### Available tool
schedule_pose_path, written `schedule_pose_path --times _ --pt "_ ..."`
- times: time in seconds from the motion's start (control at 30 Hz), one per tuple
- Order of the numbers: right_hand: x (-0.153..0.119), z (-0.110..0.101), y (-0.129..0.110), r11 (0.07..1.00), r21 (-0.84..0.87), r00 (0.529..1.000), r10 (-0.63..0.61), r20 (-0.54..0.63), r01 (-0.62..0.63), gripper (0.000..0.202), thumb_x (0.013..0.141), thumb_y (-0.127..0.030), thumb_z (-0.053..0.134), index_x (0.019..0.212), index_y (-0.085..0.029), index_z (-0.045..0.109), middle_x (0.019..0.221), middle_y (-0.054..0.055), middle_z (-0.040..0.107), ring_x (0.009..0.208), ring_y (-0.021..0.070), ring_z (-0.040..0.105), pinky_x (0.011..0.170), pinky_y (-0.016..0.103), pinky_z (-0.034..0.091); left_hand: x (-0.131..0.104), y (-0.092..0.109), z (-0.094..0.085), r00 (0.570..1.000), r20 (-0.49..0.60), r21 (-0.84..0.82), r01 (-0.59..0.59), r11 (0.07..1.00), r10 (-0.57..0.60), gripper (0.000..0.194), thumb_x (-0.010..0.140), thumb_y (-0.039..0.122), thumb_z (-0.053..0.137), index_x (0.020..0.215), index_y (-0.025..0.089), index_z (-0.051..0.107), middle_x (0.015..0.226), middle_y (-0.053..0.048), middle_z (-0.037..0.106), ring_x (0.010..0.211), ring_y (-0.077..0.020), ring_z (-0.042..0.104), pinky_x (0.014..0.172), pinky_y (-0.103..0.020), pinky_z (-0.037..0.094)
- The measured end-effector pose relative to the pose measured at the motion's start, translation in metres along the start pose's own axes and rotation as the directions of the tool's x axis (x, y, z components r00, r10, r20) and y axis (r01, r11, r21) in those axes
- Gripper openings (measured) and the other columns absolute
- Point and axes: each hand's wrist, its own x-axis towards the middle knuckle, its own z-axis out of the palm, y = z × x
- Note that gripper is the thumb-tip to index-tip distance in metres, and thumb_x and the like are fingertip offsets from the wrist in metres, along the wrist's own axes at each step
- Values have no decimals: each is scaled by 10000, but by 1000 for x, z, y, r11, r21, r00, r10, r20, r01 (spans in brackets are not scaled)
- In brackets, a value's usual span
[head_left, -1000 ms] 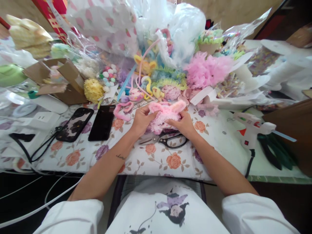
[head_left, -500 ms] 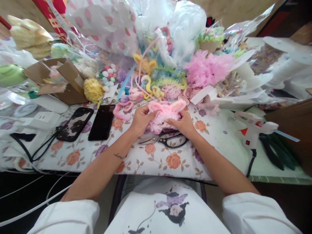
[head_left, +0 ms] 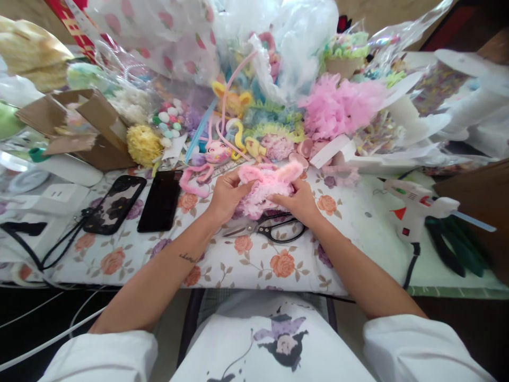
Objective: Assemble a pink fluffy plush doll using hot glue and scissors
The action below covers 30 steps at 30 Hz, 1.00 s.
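Note:
Between my two hands is a fluffy pink craft piece (head_left: 260,197) with two looped, ear-like shapes of pink pipe cleaner on top. My left hand (head_left: 227,195) grips its left side, thumb laid over the front. On the right side, my right hand (head_left: 299,200) pinches it with the thumb across the lower front; the other fingers are partly hidden behind. Black-handled scissors (head_left: 278,230) lie on the flowered cloth just below the piece, blades pointing left. A bent pink pipe cleaner (head_left: 194,183) rests to the left of my left hand.
Left of me lie a black phone (head_left: 159,201) and a phone in a flower-patterned case (head_left: 115,204). A glue gun (head_left: 417,207) and dark green-handled pliers (head_left: 457,246) are at the right. Behind stand a cardboard box (head_left: 85,127), a pink mesh bundle (head_left: 342,109) and plastic bags.
The view has shifted slightly, so things at the left appear a little further left. Both hands keep their hold on the fluffy pink piece, with hardly any other movement.

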Motion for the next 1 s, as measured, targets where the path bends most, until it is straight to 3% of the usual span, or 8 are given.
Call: schedule_pose_path --times 0.27,0.4,0.5,0.63,0.73,0.8,0.87,1.0 --pt "-1 -2 -4 1000 -18 1000 13 8 -13 471 575 -504 796 875 -163 674 776 29 656 750 221 584 707 344 469 -3 0 3 1000 -18 66 -20 998 21 307 626 375 834 858 188 762 834 -41 744 797 -208 674 676 -287 533" --pt "-3 -4 -9 995 88 995 -63 75 56 669 571 -484 824 1135 -176 641 1080 88 681 1040 288 609 918 393 483 -7 9 -1 999 21 96 -45 994 44 333 660 401 810 919 203 743 1075 -78 718 1065 -253 634 866 -324 527" --pt "-4 -6 -12 987 117 980 -127 151 110 854 570 -471 850 1317 -202 536 1279 105 616 1236 297 531 1059 403 413 -11 18 -15 992 88 84 -95 992 88 557 611 414 840 1112 230 681 1360 -98 567 1330 -290 452 1030 -355 452" --pt "-4 -4 -11 988 97 972 -139 191 122 931 599 -479 845 1400 -219 447 1375 113 557 1289 306 504 1079 433 410 -16 16 -30 969 245 204 -24 979 -27 1033 461 377 916 1385 279 464 1494 -123 412 1402 -356 349 1088 -469 404" --pt "-5 -3 -7 987 75 966 -154 208 141 953 609 -485 839 1421 -221 415 1395 123 541 1280 316 517 1069 463 426 -20 9 -28 962 268 413 -76 907 -42 1023 513 391 895 1411 244 427 1447 -135 470 1369 -357 401 1138 -549 318" --pt "-7 -2 -4 982 39 965 -186 185 182 927 618 -487 833 1409 -215 433 1394 132 543 1279 325 520 1073 484 425 -23 6 -23 962 268 472 -182 863 56 909 599 400 852 1394 235 444 1430 -129 493 1338 -341 448 1126 -539 353" --pt "-11 -2 -1 960 -5 953 -276 128 279 875 649 -462 817 1400 -217 442 1405 137 535 1293 330 510 1079 498 426 -25 5 -19 933 265 507 -351 787 246 809 667 397 810 1377 233 460 1420 -130 506 1307 -331 486 1079 -517 427" --pt "-24 -5 -1 853 -63 855 -518 20 518 821 730 -379 764 1446 -305 369 1471 103 471 1333 334 471 1092 497 436 -32 9 -20 763 294 523 -633 571 576 719 767 403 734 1400 231 438 1368 -150 550 1248 -309 549 1017 -471 504"
